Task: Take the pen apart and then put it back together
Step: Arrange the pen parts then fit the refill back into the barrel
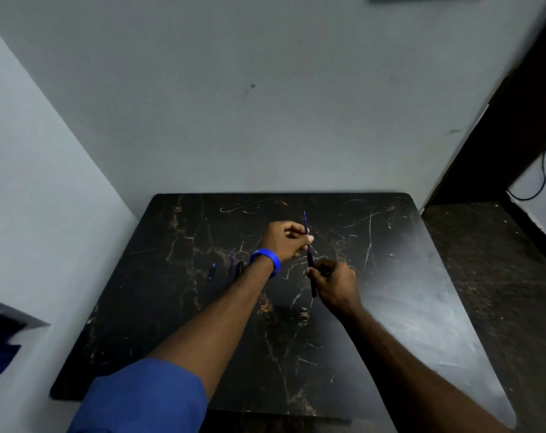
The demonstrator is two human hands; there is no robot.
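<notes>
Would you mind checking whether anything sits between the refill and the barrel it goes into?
Nothing visible: the refill in the left hand lines up directly above the barrel in the right hand.

A plain indoor room, most likely a home or a small office corner, though the view does not settle which. A dark marble-patterned desk (203, 307), veined in tan and much scratched, is pushed against a bare pale-grey painted wall (265, 104). Left of the desk a second wall (31, 182) meets the first in a corner. Right of the desk stands a dark wooden frame (499, 135), like a door jamb, with a thin black cable (540, 179) hanging beyond it. The floor (484, 260) beside the desk is dark and speckled.
</notes>
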